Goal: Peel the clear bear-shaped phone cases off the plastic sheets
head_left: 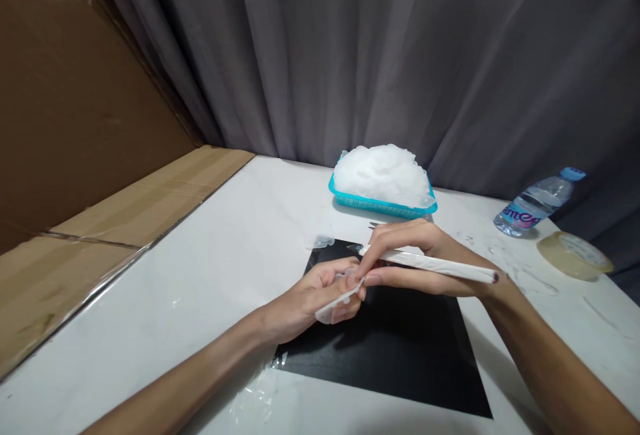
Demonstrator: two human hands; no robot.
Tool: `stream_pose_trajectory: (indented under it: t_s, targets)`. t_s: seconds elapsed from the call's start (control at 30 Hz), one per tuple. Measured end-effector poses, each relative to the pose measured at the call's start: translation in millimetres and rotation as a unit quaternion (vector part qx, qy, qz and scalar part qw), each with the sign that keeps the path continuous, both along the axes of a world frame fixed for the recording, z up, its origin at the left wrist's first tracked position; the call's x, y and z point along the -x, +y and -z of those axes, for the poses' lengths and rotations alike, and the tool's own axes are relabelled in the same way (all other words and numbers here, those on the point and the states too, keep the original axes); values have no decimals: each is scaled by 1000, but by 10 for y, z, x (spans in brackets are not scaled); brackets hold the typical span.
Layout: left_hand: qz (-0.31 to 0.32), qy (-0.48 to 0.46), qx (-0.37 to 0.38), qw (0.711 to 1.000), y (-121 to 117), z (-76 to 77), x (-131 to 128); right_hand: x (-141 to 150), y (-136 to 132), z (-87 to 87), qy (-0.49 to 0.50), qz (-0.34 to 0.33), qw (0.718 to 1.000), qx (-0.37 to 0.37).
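Observation:
My left hand [320, 295] is closed on a thin, translucent white plastic piece [333, 308] with an uneven edge. My right hand [410, 255] meets it, thumb and forefinger pinching at the upper end of the piece. A white, pen-like tool [440, 265] with a dark pointed tip lies across that hand, its tip toward the left; whether it has a blade I cannot tell. Both hands are above a black mat [400, 341] on the white table. Parts of the plastic piece are hidden by my fingers.
A blue tray [385, 207] heaped with white, translucent pieces [383, 171] stands at the back. Further right are a water bottle [537, 205] and a tape roll [575, 255]. Another translucent piece [323, 242] lies at the mat's far left corner. Cardboard [125, 201] borders the left.

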State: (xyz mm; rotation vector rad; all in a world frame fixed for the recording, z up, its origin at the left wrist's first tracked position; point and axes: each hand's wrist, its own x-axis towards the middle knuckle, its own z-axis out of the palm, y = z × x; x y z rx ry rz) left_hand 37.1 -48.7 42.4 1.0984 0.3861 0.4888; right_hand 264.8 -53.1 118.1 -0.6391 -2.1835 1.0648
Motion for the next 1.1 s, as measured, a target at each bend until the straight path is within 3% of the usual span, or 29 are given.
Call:
stream_pose_trajectory:
  t_s: [0.17, 0.4, 0.77, 1.1]
  targets:
    - [-30, 62, -58, 996, 86, 29, 61, -14, 7, 10, -30, 8, 999, -8]
    - [-94, 52, -20, 994, 182, -25, 88, -176, 71, 20, -95, 83, 992, 15]
    - [-66, 30, -20, 997, 203, -93, 113, -185, 58, 37, -103, 80, 991, 37]
    - [-67, 34, -17, 997, 198, -86, 115, -65, -83, -88, -70, 114, 989, 69]
